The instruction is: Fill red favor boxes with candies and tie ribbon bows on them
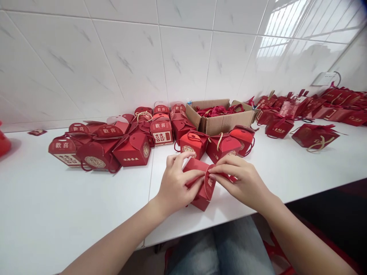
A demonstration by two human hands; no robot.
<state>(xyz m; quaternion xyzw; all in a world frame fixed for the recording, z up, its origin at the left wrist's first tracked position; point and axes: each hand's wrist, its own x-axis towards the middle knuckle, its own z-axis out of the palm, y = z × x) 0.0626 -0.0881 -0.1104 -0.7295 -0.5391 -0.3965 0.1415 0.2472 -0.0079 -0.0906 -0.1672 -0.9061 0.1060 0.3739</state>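
Note:
A small red paper gift box (197,164) stands near the front edge of the white table, tilted in view, with curved flaps at its top. My left hand (179,181) grips it from the left, thumb and forefinger pinching near the top flap. From the right, my right hand (241,177) pinches the edge of the same flap with thumb and fingertips. Part of the box is hidden behind my left fingers. Just behind it sit finished-looking red boxes with cord handles, one with a round gold emblem (189,151) and another with a beige cord (225,147).
A cardboard carton (219,124) of red ribbons stands against the tiled wall. Rows of red boxes (133,151) fill the left back. More boxes (315,135) with ribbons lie at the right. The white table (120,204) ends just before my lap.

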